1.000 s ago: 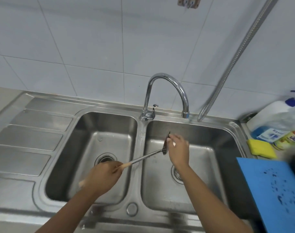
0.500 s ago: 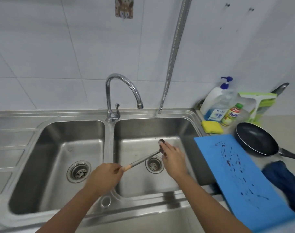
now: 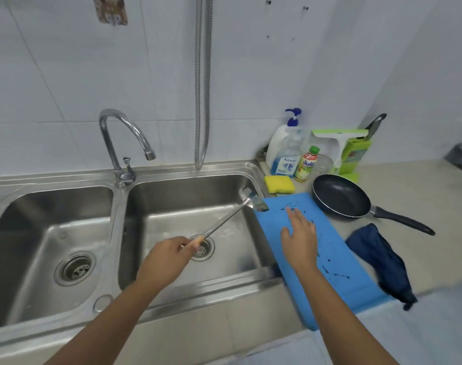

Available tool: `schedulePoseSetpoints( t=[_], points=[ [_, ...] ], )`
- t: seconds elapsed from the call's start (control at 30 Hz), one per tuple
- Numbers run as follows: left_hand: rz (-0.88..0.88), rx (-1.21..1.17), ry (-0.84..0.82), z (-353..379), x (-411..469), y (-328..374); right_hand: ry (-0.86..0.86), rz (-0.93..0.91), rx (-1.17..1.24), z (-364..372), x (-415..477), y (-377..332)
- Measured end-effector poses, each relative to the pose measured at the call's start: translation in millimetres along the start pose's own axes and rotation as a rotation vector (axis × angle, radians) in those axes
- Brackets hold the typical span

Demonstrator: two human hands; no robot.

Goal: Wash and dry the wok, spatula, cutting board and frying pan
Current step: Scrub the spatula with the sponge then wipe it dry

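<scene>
We find the left hand (image 3: 164,259) closed round the wooden end of the spatula (image 3: 224,219), fingers curled about the handle above the drain of the right basin of the sink (image 3: 211,288). The metal shaft runs up and rightward from there. The blade, blurred, sits at the sink's right rim.

The right hand (image 3: 299,238) holds nothing. Its fingers are straight and spread, palm down over the cutting board (image 3: 335,248); we cannot tell whether it touches the surface. The blue board lies right of the sink, its left edge over the sink's right rim, its face spotted with dark specks.

The frying pan (image 3: 340,197) stands farther right of the sink, handle pointing away from it. A yellow sponge (image 3: 279,183) sits at the sink's back right corner. A dark blue cloth (image 3: 377,256) lies well right of the sink. The tap (image 3: 119,143) rises from the sink's back rim, between the basins.
</scene>
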State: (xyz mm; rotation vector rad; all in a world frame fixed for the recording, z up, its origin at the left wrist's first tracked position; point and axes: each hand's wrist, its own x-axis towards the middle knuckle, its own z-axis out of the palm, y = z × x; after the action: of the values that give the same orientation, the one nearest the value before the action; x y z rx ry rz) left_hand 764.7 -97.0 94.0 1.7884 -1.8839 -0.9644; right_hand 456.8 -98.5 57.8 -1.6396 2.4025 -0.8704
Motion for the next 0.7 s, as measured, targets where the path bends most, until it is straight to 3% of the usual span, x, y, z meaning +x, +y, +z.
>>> schedulePoseSetpoints(
  t=[0.17, 0.3, 0.43, 0.57, 0.7],
  points=[
    [0.022, -0.036, -0.035, 54, 4, 39, 0.105, 0.393, -0.174, -71, 24, 112],
    [0.010, -0.046, -0.060, 83, 6, 61, -0.127, 0.670, -0.194, -102, 33, 187],
    [0.000, -0.063, -0.051, 94, 4, 69, -0.312, 0.622, -0.152, -108, 25, 236],
    [-0.006, -0.031, -0.046, 93, -1, 66, -0.129, 0.583, 0.033, -114, 16, 236],
    [-0.024, -0.007, -0.019, 88, -6, 58, 0.204, 0.668, 0.336, -128, 4, 198]
  ],
)
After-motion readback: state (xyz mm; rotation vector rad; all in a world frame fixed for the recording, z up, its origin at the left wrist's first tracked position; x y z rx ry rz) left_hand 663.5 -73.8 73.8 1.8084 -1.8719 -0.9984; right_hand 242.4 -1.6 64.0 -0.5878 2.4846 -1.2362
